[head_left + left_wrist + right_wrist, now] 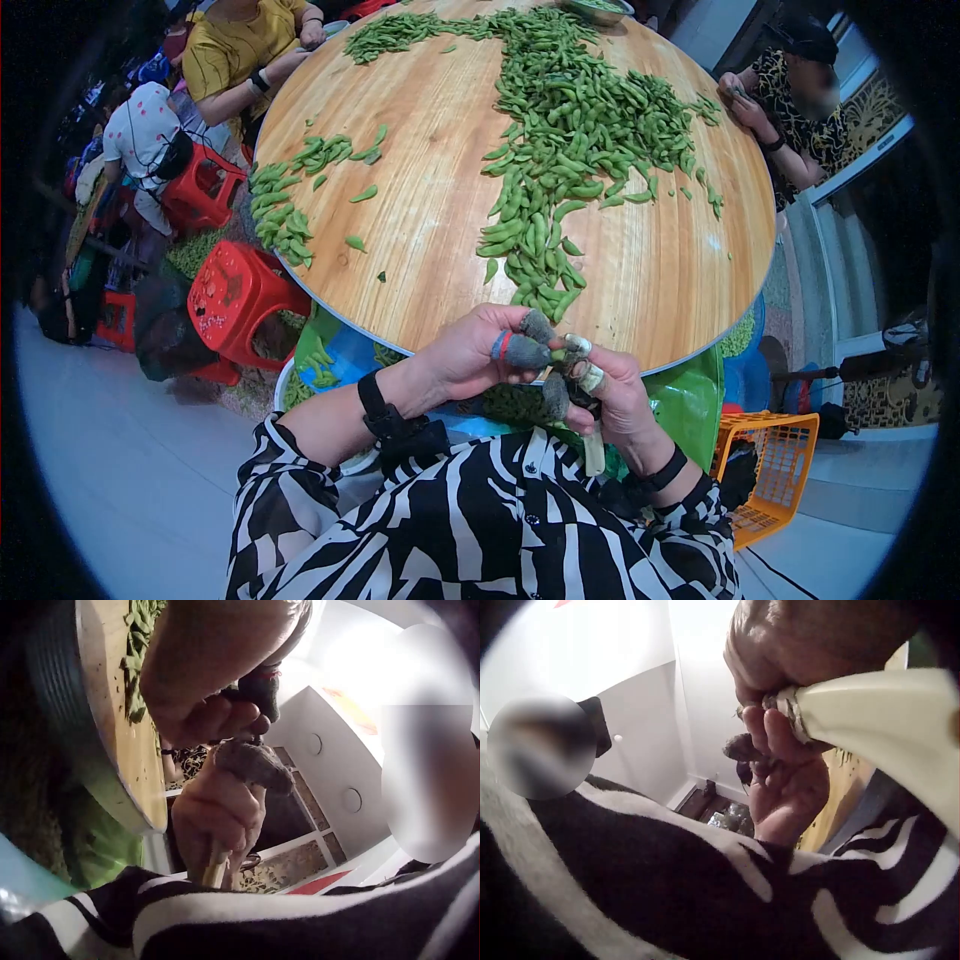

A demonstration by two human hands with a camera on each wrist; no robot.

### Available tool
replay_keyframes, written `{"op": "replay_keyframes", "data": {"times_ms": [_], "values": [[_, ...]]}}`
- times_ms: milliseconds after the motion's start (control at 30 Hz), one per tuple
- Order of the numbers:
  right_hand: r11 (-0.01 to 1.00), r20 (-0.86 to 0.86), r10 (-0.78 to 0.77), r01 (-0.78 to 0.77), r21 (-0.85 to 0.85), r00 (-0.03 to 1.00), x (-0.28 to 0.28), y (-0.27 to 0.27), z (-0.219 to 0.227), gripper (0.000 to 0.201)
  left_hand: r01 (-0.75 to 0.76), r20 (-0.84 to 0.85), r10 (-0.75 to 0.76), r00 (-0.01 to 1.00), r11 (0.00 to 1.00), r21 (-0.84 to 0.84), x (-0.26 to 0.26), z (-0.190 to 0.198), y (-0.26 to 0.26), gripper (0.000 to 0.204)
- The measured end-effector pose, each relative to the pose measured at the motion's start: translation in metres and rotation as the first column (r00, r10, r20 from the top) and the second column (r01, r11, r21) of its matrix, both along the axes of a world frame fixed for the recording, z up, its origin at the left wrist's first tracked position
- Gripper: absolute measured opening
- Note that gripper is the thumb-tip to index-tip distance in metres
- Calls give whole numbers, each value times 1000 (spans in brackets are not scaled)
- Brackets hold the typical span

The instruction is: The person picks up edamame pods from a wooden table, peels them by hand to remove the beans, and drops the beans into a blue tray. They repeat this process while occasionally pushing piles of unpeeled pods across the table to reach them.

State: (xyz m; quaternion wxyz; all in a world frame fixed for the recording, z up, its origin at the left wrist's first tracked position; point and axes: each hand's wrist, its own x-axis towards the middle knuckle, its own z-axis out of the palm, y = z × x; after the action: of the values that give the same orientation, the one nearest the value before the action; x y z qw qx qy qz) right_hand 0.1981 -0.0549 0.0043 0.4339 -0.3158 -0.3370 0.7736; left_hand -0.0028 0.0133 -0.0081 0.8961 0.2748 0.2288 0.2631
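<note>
Both hands meet just beyond the round table's near edge, over the lap. Grey covers wrap fingers of my left hand (490, 350), which pinches a small green pod (558, 354), mostly hidden by fingers. My right hand (622, 395), with pale wrapping on its fingers, is curled round a tool with a cream handle (595, 455); the same handle (885, 712) looms large in the right wrist view. The tool's working end is hidden. In the left wrist view, the right hand (217, 806) is below the left hand (202, 712). Green pods (545, 235) lie heaped beyond the hands.
The wooden table (420, 220) bears a smaller pod group (280, 215) at left and a bowl (597, 10) at the far edge. Red stools (235, 300) stand left, an orange basket (770, 470) right. Green plastic (700, 400) hangs below the table. Other people sit around.
</note>
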Motion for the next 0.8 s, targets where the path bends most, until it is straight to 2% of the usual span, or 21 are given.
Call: {"op": "replay_keyframes", "data": {"times_ms": [167,233,267,300,333,367,400,433,467,500,567,600,667,700,800], "values": [[995,-77,32,-39,-93,997,4,2,2,40,52,52,-50,997,998,-36,2,-3,4,19],[987,-138,-2,-20,-157,990,5,4,-1,40,46,-234,15,972,967,253,-3,9,13,22],[988,-139,-3,-19,-156,990,6,5,-1,40,48,-236,14,972,966,254,-7,10,18,22],[984,-179,-49,17,-180,983,6,6,-1,41,77,-383,199,902,799,596,-12,11,23,24],[977,-218,-97,52,-206,971,6,6,-1,41,182,-433,415,800,520,835,-16,14,27,27],[977,-221,-100,53,-207,970,6,7,-1,41,362,-424,548,721,223,905,-20,21,28,31],[972,-235,-125,71,-224,964,6,8,-1,43,364,-425,545,722,222,904,-19,30,25,31],[966,-248,-150,89,-242,957,6,9,-1,44,399,-284,672,684,-19,917,-16,38,21,33],[960,-260,-173,104,-259,950,6,10,-1,46,440,-109,755,647,-254,861,-12,41,17,35],[960,-259,-173,104,-259,950,5,10,-2,46,440,-109,755,647,-253,862,-10,40,12,35],[972,-315,-118,44,-232,942,3,9,-6,47,326,-96,651,753,-241,914,-4,35,3,35],[971,-313,-117,42,-236,943,1,8,-7,47,325,-98,653,751,-237,916,-1,33,1,35],[962,-291,-117,35,-272,949,-3,6,-4,46,370,-91,668,739,-289,883,3,27,0,23],[959,-269,-119,41,-281,956,-6,5,-1,45,335,-37,656,753,-335,881,3,22,2,21],[958,-231,-136,68,-279,963,-8,4,0,43,361,-32,683,729,-345,866,1,20,-1,18]]}}
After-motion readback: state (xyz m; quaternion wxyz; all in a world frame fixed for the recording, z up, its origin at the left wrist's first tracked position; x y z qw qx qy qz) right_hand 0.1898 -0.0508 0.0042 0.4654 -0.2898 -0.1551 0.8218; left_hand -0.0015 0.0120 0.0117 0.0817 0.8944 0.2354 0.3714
